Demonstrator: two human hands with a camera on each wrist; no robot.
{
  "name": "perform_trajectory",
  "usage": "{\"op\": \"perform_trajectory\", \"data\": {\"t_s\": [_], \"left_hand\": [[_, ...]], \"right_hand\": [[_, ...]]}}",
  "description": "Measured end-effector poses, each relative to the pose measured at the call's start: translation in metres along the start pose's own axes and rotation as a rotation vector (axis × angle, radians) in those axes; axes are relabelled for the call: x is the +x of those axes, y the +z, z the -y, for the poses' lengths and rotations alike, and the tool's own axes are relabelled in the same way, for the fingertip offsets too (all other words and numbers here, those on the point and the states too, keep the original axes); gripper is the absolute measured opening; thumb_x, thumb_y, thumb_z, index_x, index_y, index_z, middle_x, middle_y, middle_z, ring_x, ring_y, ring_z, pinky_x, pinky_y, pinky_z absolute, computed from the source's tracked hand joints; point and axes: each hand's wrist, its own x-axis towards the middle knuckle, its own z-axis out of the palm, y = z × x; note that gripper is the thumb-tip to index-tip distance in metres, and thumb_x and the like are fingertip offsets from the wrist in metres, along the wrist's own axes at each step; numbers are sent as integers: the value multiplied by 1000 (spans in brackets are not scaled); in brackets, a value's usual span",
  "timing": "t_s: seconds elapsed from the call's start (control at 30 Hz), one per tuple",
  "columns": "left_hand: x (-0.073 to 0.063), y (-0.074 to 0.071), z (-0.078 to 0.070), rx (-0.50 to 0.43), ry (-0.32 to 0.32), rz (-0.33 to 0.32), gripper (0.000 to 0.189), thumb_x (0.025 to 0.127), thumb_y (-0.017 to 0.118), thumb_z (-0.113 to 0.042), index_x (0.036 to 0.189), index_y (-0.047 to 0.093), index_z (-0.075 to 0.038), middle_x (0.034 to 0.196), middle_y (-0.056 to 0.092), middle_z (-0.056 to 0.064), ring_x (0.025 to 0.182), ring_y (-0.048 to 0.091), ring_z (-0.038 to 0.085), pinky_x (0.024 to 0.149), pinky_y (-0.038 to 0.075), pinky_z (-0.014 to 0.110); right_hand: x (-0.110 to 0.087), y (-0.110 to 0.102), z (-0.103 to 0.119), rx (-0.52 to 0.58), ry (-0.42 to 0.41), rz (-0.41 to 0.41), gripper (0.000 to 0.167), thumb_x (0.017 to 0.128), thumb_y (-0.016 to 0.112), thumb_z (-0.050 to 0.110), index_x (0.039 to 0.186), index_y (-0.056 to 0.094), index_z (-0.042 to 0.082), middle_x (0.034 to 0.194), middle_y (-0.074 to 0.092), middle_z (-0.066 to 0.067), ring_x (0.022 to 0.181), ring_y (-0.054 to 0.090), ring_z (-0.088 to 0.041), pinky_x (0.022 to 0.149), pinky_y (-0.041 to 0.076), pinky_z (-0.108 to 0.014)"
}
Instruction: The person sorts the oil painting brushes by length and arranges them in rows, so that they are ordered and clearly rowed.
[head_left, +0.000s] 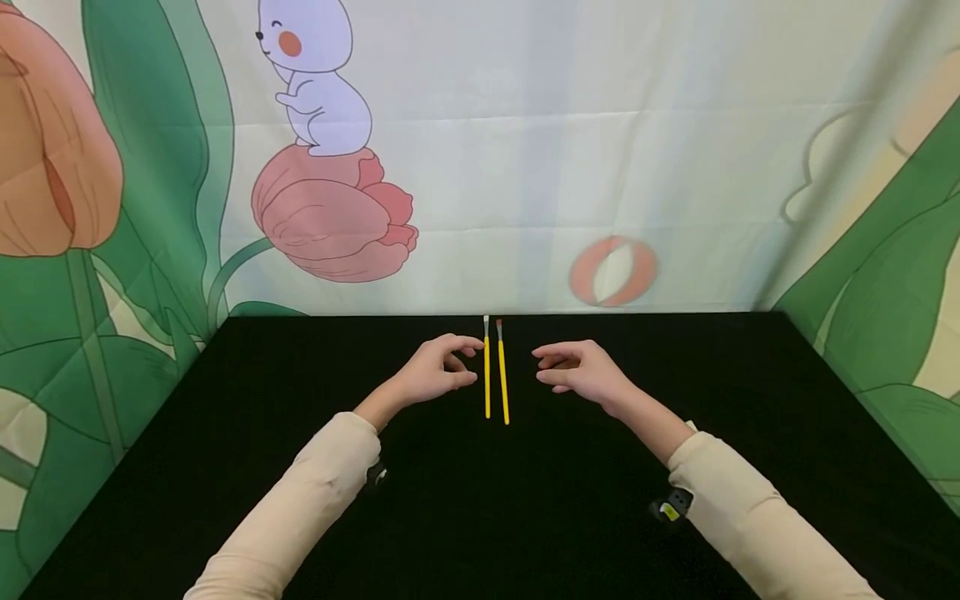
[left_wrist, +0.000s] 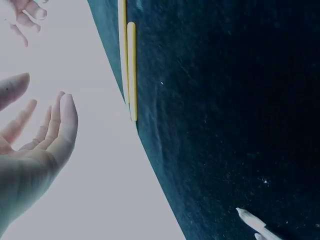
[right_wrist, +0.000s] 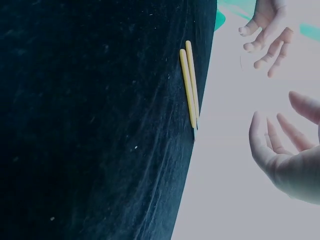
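Note:
Two slim paintbrushes with yellow handles lie side by side on the black table, bristles toward the wall. The left paintbrush [head_left: 487,375] has a whitish tip; the right paintbrush [head_left: 503,379] has a reddish one. Just left of them is my left hand [head_left: 438,367], fingers loosely bent with a gap to the thumb, holding nothing. My right hand [head_left: 581,371] is on the other side, farther from the brushes, in a similar relaxed curve and also holding nothing. Both wrist views show the hands raised above the table, apart from the yellow handles [left_wrist: 132,70].
The black tabletop [head_left: 480,517] reaches back to a pale curtain [head_left: 480,167] printed with flowers and a white animal. Dark wrist devices [head_left: 675,505] sit at both cream sleeves. A small whitish object [left_wrist: 252,220], unclear in kind, shows low in the left wrist view.

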Motion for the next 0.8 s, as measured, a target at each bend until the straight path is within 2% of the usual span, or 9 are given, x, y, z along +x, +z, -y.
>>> {"op": "perform_trajectory", "data": {"t_s": [0.13,0.27,0.5,0.63,0.8], "left_hand": [[-8,-2,-4,34,21,-26,42,84,63,-6,124,52,-6,114,51,12,90,60,20,71,51,30],[-15,-3,-6,32,34,-33,42,84,64,-6,124,52,-8,114,52,11,90,59,19,72,51,30],[-28,-4,-6,71,75,-30,43,82,65,-5,124,52,-7,113,51,12,91,59,20,70,51,28],[-36,-6,-7,98,98,-45,44,82,65,-6,124,52,-7,113,51,12,91,59,22,68,51,27],[-45,-7,-4,113,125,-27,43,83,64,-7,124,51,-6,114,51,12,93,58,25,67,51,25]], "right_hand": [[-9,-5,-2,7,-4,7,39,86,61,11,123,54,-1,111,55,-20,95,58,-25,78,51,-39],[-17,-9,-2,24,-8,14,40,86,61,10,123,53,-3,112,55,-19,95,58,-25,81,49,-44],[-29,-16,-1,7,-20,-2,40,86,62,14,122,54,-1,114,55,-19,95,59,-24,75,52,-32],[-34,-19,-2,0,-29,-4,40,86,62,15,122,54,0,114,55,-19,95,59,-24,75,52,-34],[-42,-23,-6,-7,-25,10,41,86,63,15,123,54,0,114,55,-18,95,59,-29,76,52,-36]]}}
